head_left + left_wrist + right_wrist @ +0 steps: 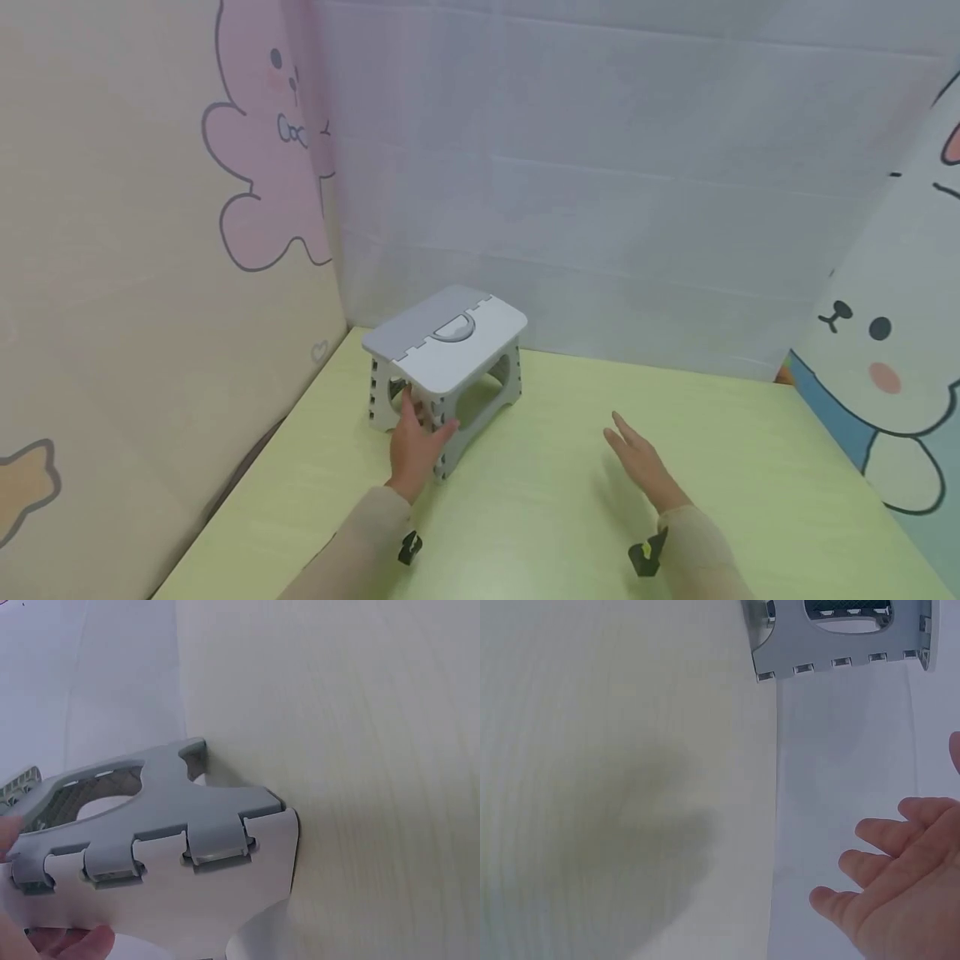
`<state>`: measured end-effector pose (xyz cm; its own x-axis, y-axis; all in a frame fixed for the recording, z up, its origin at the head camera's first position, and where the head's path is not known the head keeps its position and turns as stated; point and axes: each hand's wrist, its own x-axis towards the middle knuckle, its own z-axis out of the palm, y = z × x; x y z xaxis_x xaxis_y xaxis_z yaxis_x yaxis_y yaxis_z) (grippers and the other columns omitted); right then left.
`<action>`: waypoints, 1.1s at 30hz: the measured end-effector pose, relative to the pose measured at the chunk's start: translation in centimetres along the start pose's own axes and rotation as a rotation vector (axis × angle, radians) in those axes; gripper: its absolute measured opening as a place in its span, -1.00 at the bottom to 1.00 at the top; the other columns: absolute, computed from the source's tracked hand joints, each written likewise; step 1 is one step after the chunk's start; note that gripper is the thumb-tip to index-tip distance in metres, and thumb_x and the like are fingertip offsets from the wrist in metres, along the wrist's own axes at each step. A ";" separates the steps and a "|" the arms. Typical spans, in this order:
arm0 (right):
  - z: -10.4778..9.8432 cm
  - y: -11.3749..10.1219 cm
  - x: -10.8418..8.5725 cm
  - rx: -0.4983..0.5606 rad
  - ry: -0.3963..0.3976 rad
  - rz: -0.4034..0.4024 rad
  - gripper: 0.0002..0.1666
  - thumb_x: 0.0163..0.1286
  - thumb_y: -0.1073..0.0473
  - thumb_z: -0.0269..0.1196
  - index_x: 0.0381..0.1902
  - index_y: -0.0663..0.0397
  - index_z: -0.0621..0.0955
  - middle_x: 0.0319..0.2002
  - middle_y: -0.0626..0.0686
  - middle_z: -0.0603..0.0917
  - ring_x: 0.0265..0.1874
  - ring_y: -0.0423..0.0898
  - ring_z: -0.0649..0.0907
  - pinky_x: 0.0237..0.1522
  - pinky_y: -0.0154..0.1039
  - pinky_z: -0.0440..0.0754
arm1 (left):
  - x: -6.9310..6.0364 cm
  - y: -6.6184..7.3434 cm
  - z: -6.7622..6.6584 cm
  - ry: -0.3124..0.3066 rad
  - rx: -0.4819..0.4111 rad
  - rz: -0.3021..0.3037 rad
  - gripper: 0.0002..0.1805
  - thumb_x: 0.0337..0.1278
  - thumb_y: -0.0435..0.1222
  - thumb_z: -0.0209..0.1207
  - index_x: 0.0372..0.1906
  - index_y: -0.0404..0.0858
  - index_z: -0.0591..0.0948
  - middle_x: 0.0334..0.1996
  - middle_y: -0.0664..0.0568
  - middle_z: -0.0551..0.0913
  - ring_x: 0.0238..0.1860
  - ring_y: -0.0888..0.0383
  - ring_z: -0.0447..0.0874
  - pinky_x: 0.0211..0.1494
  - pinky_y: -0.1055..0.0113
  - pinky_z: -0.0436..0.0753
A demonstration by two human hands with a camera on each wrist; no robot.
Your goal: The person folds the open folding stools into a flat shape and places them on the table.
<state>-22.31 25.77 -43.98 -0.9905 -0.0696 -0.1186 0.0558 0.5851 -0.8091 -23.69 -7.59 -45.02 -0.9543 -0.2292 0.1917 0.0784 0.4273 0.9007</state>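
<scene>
A light grey and white folding step stool [468, 354] stands unfolded on its legs, with an oval handle opening in its top. My left hand [416, 454] grips its near corner leg below the top, thumb on one face and fingers at the opening in the other panel. Close up in the left wrist view, hinge joints run along that leg [165, 892], and fingertips [94, 945] show at the cutout. Well to the right of the stool, my right hand [641, 467] hovers above the table with fingers extended, holding nothing. Part of the stool [840, 645] appears in the right wrist view.
The yellow-green table [555, 500] reaches back to a pale hanging sheet [600, 208]. A cartoon-printed sheet [150, 292] borders the left side, close to the stool. Another with a white animal print [862, 375] borders the right.
</scene>
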 end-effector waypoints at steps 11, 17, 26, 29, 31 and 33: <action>1.1 -1.7 0.8 0.066 -0.046 -0.042 -0.17 0.54 -0.16 -0.15 0.48 0.28 -0.06 0.47 0.31 -0.09 0.42 0.30 -0.07 0.36 0.21 -0.14 | 0.3 -0.8 -0.3 0.032 0.037 0.187 -0.37 0.10 -0.34 0.30 0.28 -0.41 0.40 -0.13 -0.34 0.66 -0.22 -0.12 0.68 -0.22 0.07 0.66; 1.7 -2.6 1.4 0.050 -0.055 -0.060 -0.15 0.53 -0.17 -0.12 0.49 0.26 -0.08 0.47 0.31 -0.10 0.42 0.30 -0.07 0.36 0.21 -0.12 | 0.4 -1.4 -1.2 -0.029 -0.003 0.288 -0.47 0.01 -0.45 0.33 0.14 -0.49 0.50 -0.40 -0.23 0.69 -0.43 0.01 0.62 -0.40 0.28 0.62; 1.4 -3.9 1.1 0.035 -0.024 -0.076 -0.16 0.52 -0.08 -0.06 0.50 0.25 -0.10 0.48 0.31 -0.11 0.43 0.28 -0.09 0.37 0.20 -0.13 | 0.4 -1.5 -1.7 -0.208 -0.158 0.287 -0.43 -0.02 -0.55 0.29 0.18 -0.54 0.45 -0.05 -0.43 0.59 -0.09 -0.28 0.64 -0.13 0.14 0.67; 1.3 -4.0 1.0 0.037 -0.008 -0.075 -0.16 0.52 -0.06 -0.04 0.50 0.25 -0.09 0.48 0.31 -0.10 0.43 0.28 -0.08 0.38 0.19 -0.12 | 0.4 -1.5 -1.6 -0.252 -0.182 0.239 -0.44 -0.02 -0.55 0.29 0.17 -0.53 0.46 -0.02 -0.42 0.59 -0.06 -0.27 0.63 -0.09 0.15 0.66; 1.2 -3.9 1.0 0.042 0.002 -0.075 -0.17 0.52 -0.04 -0.04 0.49 0.26 -0.08 0.48 0.31 -0.09 0.43 0.27 -0.08 0.38 0.18 -0.12 | 0.4 -1.4 -1.6 -0.282 -0.192 0.223 -0.44 -0.02 -0.55 0.29 0.18 -0.53 0.46 0.00 -0.41 0.58 -0.03 -0.27 0.62 -0.07 0.15 0.65; 1.1 -3.9 0.9 0.041 0.010 -0.080 -0.18 0.52 -0.02 -0.03 0.49 0.28 -0.07 0.47 0.32 -0.08 0.43 0.29 -0.07 0.38 0.19 -0.11 | 0.5 -1.3 -1.6 -0.313 -0.203 0.216 -0.44 -0.01 -0.55 0.29 0.17 -0.53 0.46 0.00 -0.41 0.58 -0.02 -0.26 0.61 -0.06 0.13 0.65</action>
<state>-23.30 22.58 -41.59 -0.9932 -0.1062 -0.0473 -0.0183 0.5440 -0.8389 -23.78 -9.67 -45.52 -0.9487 0.1370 0.2850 0.3115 0.2488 0.9171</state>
